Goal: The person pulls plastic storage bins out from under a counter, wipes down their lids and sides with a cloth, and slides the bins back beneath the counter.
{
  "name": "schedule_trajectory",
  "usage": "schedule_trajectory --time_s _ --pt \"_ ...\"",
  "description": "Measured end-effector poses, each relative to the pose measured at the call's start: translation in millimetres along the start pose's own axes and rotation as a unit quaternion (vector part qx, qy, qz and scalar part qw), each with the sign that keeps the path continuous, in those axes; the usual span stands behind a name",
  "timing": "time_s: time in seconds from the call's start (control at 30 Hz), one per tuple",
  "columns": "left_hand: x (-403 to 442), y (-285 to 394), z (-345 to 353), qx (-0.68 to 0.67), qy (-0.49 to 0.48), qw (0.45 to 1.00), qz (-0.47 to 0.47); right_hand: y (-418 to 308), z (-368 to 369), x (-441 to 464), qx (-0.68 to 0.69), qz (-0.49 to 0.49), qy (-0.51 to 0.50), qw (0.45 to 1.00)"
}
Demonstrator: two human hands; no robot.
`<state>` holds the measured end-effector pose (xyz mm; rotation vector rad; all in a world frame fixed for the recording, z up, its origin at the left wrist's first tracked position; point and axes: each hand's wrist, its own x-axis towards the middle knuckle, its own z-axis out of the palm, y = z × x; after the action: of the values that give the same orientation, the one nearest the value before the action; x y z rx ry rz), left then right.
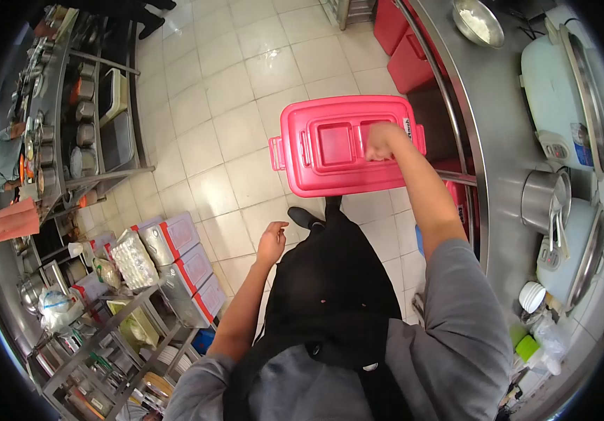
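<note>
Landmark: red-pink lidded storage bin (337, 146), in front of the person's black shoes (303, 217); cannot tell what it rests on. Right hand (386, 142): at the right half of the bin's lid, fingers curled inward, fist-like; cannot tell whether they pinch the lid or only rest on it. Left hand (272, 243): apart from the bin, on its near-left side, above the tiled floor (207, 165), fingers loosely bent.

Right of the bin: stainless-steel surface (494, 133), bearing a steel pot (539, 200) with utensils and two pale-green rice cookers (551, 88). Far-right of the bin: steel bowl (466, 31) on the same surface, white contents. Near-left of the bin: stacked boxes (189, 263) with red edging. Well left of the bin: metal shelving (105, 177) with pots.
</note>
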<state>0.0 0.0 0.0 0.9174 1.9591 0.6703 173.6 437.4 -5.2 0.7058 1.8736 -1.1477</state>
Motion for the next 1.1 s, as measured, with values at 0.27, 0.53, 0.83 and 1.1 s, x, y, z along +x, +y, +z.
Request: schedule_trajectory --time_s 0.27,0.53,0.83,1.1 --pt "43 5 -14 0.04 0.054 0.998 0.015 -56 78 107 -0.416 0.124 0.123 0.893" --pt "44 18 -13 0.0 0.076 0.996 -0.044 -65 15 101 0.011 -0.018 0.055 0.998" --pt "54 15 2 0.04 0.002 0.998 -0.049 -76 -5 90 0.13 0.068 -0.303 0.942" --pt "95 16 -27 0.011 -0.008 0.998 -0.059 -107 11 46 -0.249 -0.055 -0.056 0.965"
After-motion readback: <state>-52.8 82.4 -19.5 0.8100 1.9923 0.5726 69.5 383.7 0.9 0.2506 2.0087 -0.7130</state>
